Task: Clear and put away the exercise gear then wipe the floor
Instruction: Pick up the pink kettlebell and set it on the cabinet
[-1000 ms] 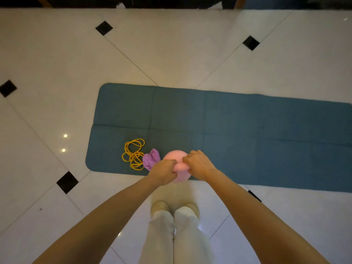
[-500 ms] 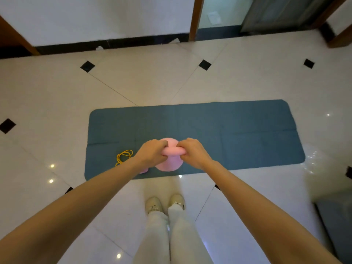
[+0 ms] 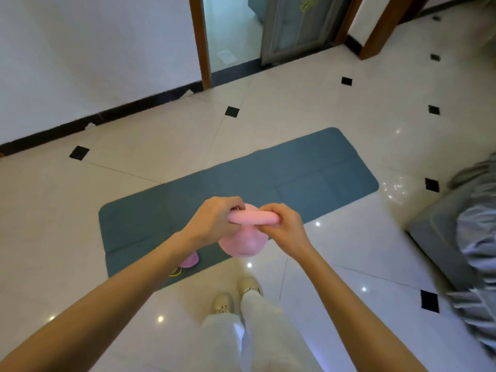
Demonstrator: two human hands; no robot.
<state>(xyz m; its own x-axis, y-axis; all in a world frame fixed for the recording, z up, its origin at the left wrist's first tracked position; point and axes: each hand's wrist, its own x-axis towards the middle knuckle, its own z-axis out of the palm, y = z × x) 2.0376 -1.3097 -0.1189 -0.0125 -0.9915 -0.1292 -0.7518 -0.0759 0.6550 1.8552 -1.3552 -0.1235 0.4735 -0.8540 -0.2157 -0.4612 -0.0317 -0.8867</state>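
I hold a pink kettlebell (image 3: 243,242) by its handle in both hands, lifted off the floor over the near edge of the teal exercise mat (image 3: 308,173). My left hand (image 3: 214,222) grips the handle's left end and my right hand (image 3: 280,224) its right end. On the mat under my left forearm lie a pink cloth (image 3: 190,261) and a yellow skipping rope (image 3: 175,272), both mostly hidden by the arm.
White tiled floor (image 3: 150,146) with small black inlays surrounds the mat. A grey sofa with a crumpled grey cover (image 3: 469,237) stands at the right. A white wall and an open doorway (image 3: 230,36) lie beyond. My feet (image 3: 236,296) stand just off the mat's near edge.
I have lifted the kettlebell off the mat and straightened up. The view has risen and turned right, bringing the wall, doorway and sofa into sight.
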